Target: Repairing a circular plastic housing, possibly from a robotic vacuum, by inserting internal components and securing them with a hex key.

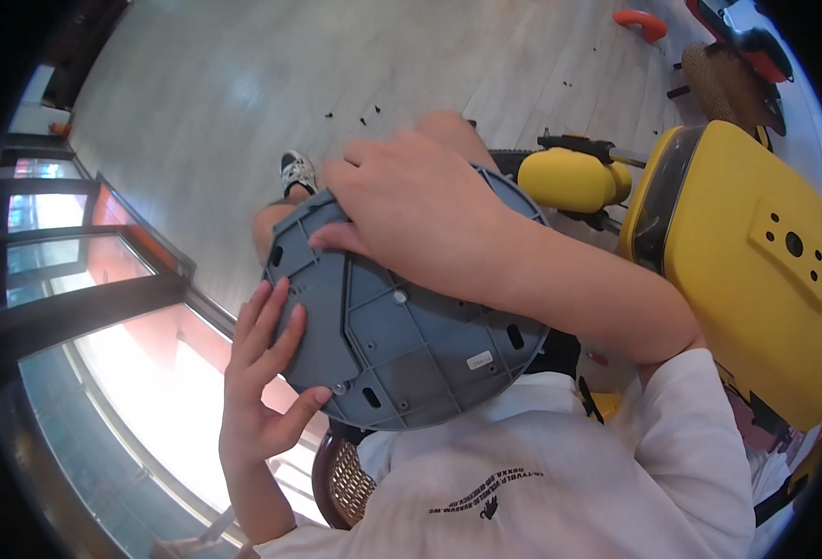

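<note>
A grey plastic panel (429, 359), rounded and ribbed like the underside of a cover, lies tilted across my lap. It has several dark slots and a small white label. My right hand (411, 200) reaches across it and is closed on the far edge, its thumb on the ribbed face and the other fingers curled toward the rim, partly hidden. On the near left side, my left hand (266, 368) is spread, fingertips resting on the panel's face and thumb by its lower rim. Whatever lies under the panel is hidden.
Several small dark pieces, perhaps screws (364, 121), lie on the wooden floor (215, 74). At my right stands a large yellow casing (755, 242) beside a yellow rounded part (569, 179). A curved orange piece (642, 23) lies farther off. Glass doors (103, 326) line the left.
</note>
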A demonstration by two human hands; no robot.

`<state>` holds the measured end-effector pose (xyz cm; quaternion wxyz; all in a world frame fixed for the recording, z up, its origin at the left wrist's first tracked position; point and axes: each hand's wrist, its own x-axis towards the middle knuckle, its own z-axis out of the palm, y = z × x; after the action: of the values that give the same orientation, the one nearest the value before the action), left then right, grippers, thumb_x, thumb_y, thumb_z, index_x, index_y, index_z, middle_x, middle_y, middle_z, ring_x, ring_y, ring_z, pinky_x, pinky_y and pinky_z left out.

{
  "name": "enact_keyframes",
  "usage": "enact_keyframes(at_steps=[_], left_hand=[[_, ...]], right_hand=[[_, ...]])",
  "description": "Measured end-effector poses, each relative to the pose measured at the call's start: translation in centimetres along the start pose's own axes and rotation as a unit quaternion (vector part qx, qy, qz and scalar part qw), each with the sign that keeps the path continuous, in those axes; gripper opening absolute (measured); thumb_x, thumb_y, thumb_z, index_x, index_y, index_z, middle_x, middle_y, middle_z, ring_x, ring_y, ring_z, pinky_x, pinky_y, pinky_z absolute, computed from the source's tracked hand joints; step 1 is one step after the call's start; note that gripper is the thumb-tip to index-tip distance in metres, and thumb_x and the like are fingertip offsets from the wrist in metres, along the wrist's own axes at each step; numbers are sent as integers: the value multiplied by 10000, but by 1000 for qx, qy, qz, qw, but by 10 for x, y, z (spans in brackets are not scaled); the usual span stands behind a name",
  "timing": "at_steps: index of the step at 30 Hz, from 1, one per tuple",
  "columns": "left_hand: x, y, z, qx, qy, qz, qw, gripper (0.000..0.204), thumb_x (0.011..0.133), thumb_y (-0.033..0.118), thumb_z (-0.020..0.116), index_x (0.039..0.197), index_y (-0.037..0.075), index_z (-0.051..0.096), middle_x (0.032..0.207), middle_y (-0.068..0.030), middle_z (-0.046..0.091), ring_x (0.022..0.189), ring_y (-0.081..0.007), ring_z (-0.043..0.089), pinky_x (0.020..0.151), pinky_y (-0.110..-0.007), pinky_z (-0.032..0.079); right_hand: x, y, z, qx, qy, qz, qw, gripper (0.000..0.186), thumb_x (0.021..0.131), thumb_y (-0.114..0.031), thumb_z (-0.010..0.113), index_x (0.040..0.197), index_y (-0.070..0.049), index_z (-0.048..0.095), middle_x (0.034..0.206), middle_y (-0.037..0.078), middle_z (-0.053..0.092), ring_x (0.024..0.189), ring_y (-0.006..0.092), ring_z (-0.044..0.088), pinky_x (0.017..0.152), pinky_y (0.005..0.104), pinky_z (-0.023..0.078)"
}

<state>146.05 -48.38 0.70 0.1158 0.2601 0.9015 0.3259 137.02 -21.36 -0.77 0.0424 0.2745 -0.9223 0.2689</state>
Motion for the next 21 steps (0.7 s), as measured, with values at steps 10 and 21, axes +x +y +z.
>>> enact_keyframes(at_steps=[10,21], left_hand=[[15,-22,3,-21,77,-26,996,945,672,412,937,1478,77,575,1644,-219,258,1485,-368,389,1227,-509,278],[35,-1,10,-336,60,-109,934,1360,619,299,984,1645,5,140,1576,-222,379,1450,-334,408,1202,-446,342]], right_hand=[[6,6,-2,33,-19,-1,999,465,888,-449,739,978,1,658,911,162,684,876,369,688,795,463,531],[8,16,20,164,14,-11,986,501,811,-437,794,1096,-52,648,994,188,701,967,410,677,851,500,522]])
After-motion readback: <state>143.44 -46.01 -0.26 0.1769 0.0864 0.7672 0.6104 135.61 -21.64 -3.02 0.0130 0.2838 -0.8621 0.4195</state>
